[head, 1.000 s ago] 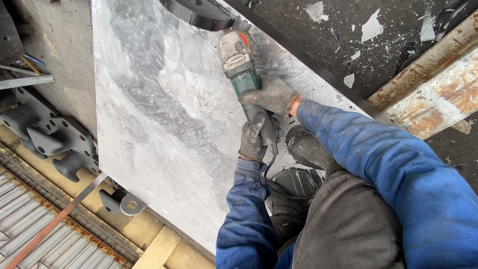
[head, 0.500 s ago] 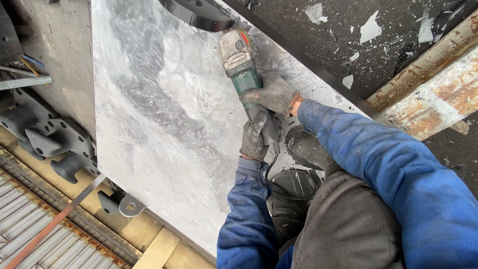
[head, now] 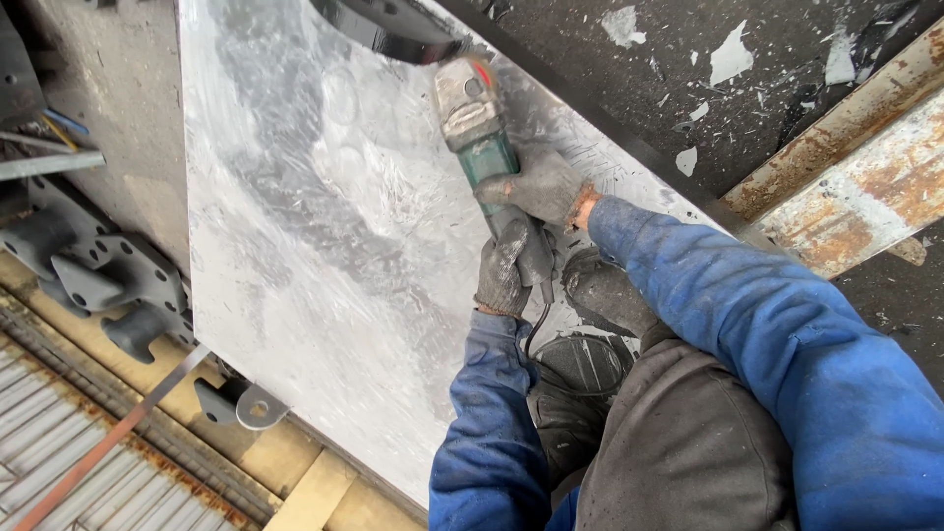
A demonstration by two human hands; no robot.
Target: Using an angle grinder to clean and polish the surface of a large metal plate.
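right now an angle grinder (head: 477, 128) is gripped in both gloved hands and pressed down onto a large grey metal plate (head: 324, 256). the right hand (head: 539, 187) is wrapped around the green body just behind the pale gear head, fingers closed tight on it. the left hand (head: 503, 270) is closed around the rear of the handle, where a black cable (head: 534, 329) drops away toward the knees. blue sleeves and dark trousers are seen below, with a dark boot (head: 602, 290) planted on the plate just beside the hands.

the grinder's head is set at the far edge of the plate, close to a dark curved part (head: 388, 29) at the top of the view; whether the disc touches that part cannot be told. swirled bright marks are spread across the plate's middle, duller grey toward the left edge.

for a clean pass, a shallow disc angle looks best, with even pressure shared between both hands so no gouge is cut. the cable is better kept behind the tool, away from the disc. the boot looks near enough to call for care on any backward stroke.

off to the left, grey cast brackets (head: 93, 280) are lying beside the plate, and a washer-ended lug (head: 241, 403) is sitting near its lower edge. a rusty beam (head: 846, 167) is crossing the dark, paint-flecked floor (head: 688, 88) on the right.
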